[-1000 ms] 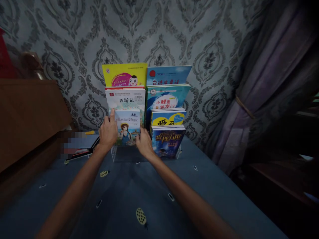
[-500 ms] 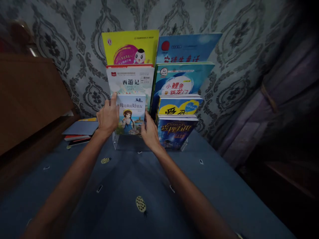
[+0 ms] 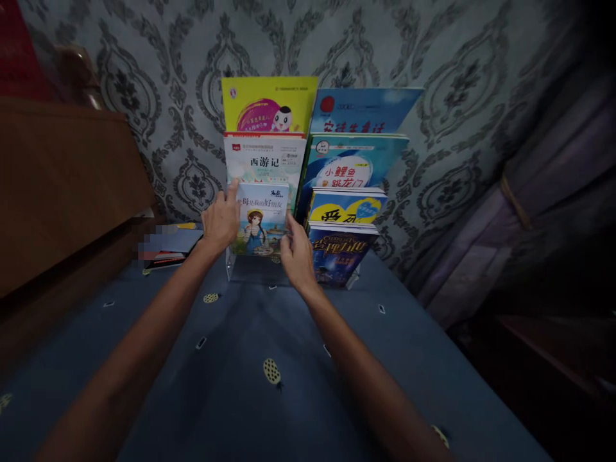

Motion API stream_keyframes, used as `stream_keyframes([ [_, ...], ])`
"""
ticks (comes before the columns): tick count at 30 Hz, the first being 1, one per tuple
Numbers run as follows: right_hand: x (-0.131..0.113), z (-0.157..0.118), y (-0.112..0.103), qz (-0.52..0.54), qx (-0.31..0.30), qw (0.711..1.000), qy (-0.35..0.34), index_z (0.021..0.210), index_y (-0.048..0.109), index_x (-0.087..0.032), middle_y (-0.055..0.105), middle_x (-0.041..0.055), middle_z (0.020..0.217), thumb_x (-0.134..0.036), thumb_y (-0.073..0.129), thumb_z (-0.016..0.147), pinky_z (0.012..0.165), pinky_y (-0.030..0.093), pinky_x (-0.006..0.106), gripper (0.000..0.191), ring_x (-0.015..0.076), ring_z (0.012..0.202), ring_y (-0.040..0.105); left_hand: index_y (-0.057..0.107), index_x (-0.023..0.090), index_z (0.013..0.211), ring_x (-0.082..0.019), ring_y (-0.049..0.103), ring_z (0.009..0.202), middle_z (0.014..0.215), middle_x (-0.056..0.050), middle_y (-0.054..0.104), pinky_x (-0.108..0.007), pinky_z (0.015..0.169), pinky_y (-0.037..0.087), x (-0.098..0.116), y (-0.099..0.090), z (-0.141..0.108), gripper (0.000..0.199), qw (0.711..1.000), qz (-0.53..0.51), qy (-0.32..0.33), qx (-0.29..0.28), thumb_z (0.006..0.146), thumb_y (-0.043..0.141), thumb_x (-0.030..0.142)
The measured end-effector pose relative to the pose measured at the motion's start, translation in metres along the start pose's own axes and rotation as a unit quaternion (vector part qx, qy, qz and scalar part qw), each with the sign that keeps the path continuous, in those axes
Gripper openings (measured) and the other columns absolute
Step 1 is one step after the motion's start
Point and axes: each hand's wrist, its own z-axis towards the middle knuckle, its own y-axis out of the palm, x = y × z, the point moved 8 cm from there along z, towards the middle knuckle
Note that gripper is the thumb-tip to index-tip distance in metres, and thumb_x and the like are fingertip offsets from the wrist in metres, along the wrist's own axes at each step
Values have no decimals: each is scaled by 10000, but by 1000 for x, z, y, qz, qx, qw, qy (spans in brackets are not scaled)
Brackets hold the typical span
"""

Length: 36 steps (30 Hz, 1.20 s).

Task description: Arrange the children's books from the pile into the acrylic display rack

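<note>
A small book [image 3: 260, 221] with a girl in a blue dress on its cover stands upright in the lower left tier of a clear stand [image 3: 230, 267]. At its left edge my left hand [image 3: 221, 221] has its fingers bent round the side, the index fingertip near the top corner. My right hand [image 3: 297, 255] holds the right edge, fingers partly behind it and the thumb in front. Just behind rises a white book [image 3: 262, 151], with a taller yellow book [image 3: 269, 99] at the back.
Beside it, the stand's right column carries blue books [image 3: 370, 106], a teal book [image 3: 380, 154], a yellow-and-blue book [image 3: 351, 206] and a dark blue book [image 3: 341, 256]. Several books [image 3: 178, 242] lie stacked at left near a wooden cabinet [image 3: 72, 192]. A patterned blue cloth [image 3: 231, 385] covers the table; a curtain [image 3: 481, 224] hangs right.
The view has shifted, so the stand appears a little further right. Both hands stay at the small book's edges, and it keeps nearly the same place in front of the white book.
</note>
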Motion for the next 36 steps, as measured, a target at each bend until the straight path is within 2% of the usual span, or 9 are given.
stream_keyframes([
  [8,-10,-34,-15,-5,-77,997,15,1437,514,-203,639,122,1336,-119,376,927,1082,462,484,535,245,1237,589,285,230,1564,-322,612,1148,1322,-158,576,-427,930,510,-6,-9,-5,567,997,-61,39,11,1012,375,324],
  [13,6,-77,2,4,-143,989,36,1386,569,-134,664,161,1279,-138,389,926,1069,477,473,493,255,1215,609,351,239,1535,-306,614,1140,1309,-148,568,-398,915,513,-6,-15,-8,507,996,-75,46,31,1041,298,338],
  [18,8,-126,18,20,-193,980,50,1400,566,-217,654,112,1328,-152,415,930,1108,454,469,498,226,1283,578,369,226,1524,-313,611,1153,1303,-154,567,-420,918,518,-5,-19,-13,496,996,-71,55,23,1043,294,322],
  [22,8,-143,19,21,-204,977,65,1391,577,-220,655,111,1335,-174,407,942,1096,468,488,482,234,1295,576,369,212,1519,-316,606,1180,1333,-164,560,-429,939,518,-5,-21,-12,496,995,-73,61,26,1038,317,321],
  [25,16,-152,18,18,-208,975,78,1369,600,-246,677,94,1303,-183,424,938,1084,485,497,470,242,1280,594,235,199,1567,-309,570,1252,1414,-169,528,-427,991,498,-8,-19,-17,556,990,-97,83,55,1033,328,323],
  [27,22,-158,18,16,-212,974,81,1355,614,-256,687,88,1288,-192,429,940,1081,491,504,458,249,1263,610,115,168,1585,-291,532,1309,1481,-185,481,-415,1035,473,-18,-9,-28,622,985,-120,96,74,1026,343,319],
  [29,27,-164,19,14,-212,974,79,1349,619,-254,679,88,1307,-211,434,946,1088,489,508,446,256,1277,604,98,123,1576,-281,514,1334,1513,-213,447,-403,1059,456,-36,12,-44,649,986,-123,90,63,1015,365,309],
  [32,29,-168,21,9,-212,974,75,1347,618,-246,670,97,1326,-233,440,953,1095,486,514,432,268,1297,588,284,75,1512,-320,488,1358,1459,-244,496,-452,1092,420,-81,60,-68,588,998,-49,37,-16,966,425,241],
  [36,25,-166,23,8,-224,972,68,1335,620,-218,669,120,1308,-224,421,960,1073,506,520,425,276,1255,611,356,27,1483,-402,264,1498,1582,-296,324,-553,1160,301,-153,107,-76,631,988,74,-55,-120,934,515,296],
])
